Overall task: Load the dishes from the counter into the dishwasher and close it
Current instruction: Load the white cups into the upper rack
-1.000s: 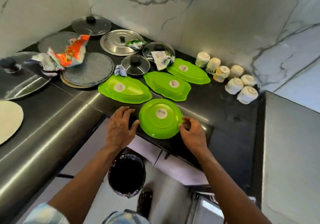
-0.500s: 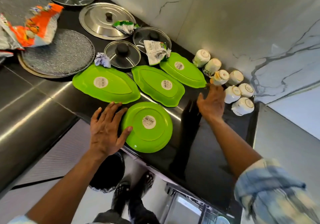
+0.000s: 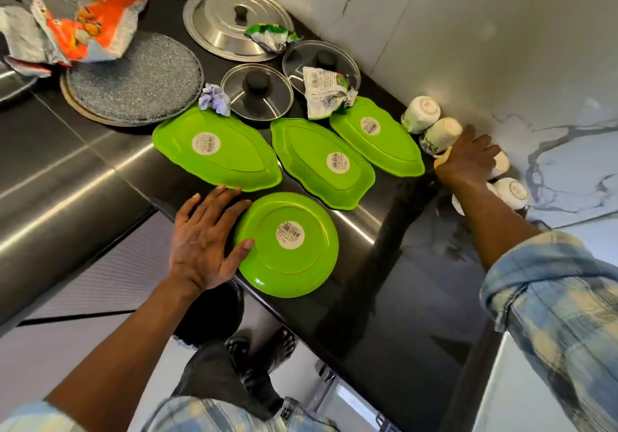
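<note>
Green dishes, four, all face down on the black counter: three leaf-shaped platters in a row, one round plate at the front edge. White cups, about six, clustered by the marble wall. Left hand flat, fingers spread, thumb touching the round plate's rim. Right hand down over a cup in the cluster; closure of grip impossible to tell.

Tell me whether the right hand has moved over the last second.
Yes. The right hand left the rim of the round green plate and travelled toward the wall, and now rests over the white cups.
</note>
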Tool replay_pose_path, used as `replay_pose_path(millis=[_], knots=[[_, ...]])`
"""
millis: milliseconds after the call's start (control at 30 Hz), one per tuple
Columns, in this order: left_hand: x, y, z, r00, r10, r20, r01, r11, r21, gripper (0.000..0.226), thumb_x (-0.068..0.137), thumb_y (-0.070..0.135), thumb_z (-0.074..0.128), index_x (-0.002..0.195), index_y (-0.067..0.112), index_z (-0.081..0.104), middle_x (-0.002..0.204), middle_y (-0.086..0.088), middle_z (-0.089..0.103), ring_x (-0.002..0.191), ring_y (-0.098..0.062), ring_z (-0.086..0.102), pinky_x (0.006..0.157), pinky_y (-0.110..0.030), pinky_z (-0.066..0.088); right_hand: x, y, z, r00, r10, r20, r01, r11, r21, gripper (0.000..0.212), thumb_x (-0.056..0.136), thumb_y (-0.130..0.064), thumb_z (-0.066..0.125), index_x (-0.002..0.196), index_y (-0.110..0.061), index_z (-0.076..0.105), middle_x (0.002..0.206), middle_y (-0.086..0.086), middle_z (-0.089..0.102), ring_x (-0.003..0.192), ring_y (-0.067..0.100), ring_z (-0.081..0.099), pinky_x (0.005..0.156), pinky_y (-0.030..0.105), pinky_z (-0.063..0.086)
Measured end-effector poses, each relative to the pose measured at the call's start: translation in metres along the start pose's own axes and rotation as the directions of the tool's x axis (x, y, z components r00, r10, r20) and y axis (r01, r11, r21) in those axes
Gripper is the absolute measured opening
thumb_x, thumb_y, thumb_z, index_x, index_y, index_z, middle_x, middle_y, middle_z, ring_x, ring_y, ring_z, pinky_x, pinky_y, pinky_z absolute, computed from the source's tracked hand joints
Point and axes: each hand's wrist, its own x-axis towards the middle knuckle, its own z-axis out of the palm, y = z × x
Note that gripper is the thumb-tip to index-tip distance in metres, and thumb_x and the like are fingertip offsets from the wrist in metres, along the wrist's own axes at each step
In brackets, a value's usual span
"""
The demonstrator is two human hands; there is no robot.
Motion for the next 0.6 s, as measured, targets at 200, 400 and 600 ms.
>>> replay_pose_path(millis=[200, 400, 600], knots=[[0.000, -0.001, 0.002, 1.000, 0.001, -0.028, 0.000, 1.000, 0.008, 0.071, 0.095, 0.070, 0.035, 0.148, 0.026, 0.055, 0.159, 0.002, 0.047, 0.155, -0.023, 0.035, 0.124, -0.053, 0.024, -0.026, 0.007, -0.022, 0.959, -0.223, -0.175, 0.223, 0.975, -0.019, 0.066, 0.076, -0.013, 0.074, 0.134, -0.013, 0.044, 0.128, 0.026, 0.043, 0.111, 0.049, 0.048, 0.085, 0.055, 0.049], [0.000, 0.004, -0.005, 0.999, -0.037, 0.013, 0.037, 0.999, -0.008, 0.070, 0.095, 0.071, 0.032, 0.145, 0.028, 0.056, 0.158, 0.004, 0.048, 0.152, -0.022, 0.037, 0.123, -0.050, 0.023, -0.129, 0.008, -0.056, 0.887, -0.082, -0.453, 0.299, 0.851, 0.431, 0.048, 0.085, -0.035, 0.069, 0.127, -0.014, 0.057, 0.127, 0.021, 0.048, 0.117, 0.036, 0.050, 0.099, 0.042, 0.046], [0.000, 0.006, -0.019, 0.996, -0.038, 0.075, 0.048, 0.990, -0.134, 0.068, 0.096, 0.066, 0.039, 0.146, 0.023, 0.054, 0.156, -0.001, 0.049, 0.151, -0.025, 0.039, 0.124, -0.053, 0.021, -0.299, 0.019, -0.063, 0.915, 0.164, -0.368, 0.151, 0.706, 0.691, 0.050, 0.077, -0.036, 0.082, 0.119, -0.017, 0.062, 0.115, 0.002, 0.067, 0.105, 0.022, 0.063, 0.092, 0.032, 0.048]])
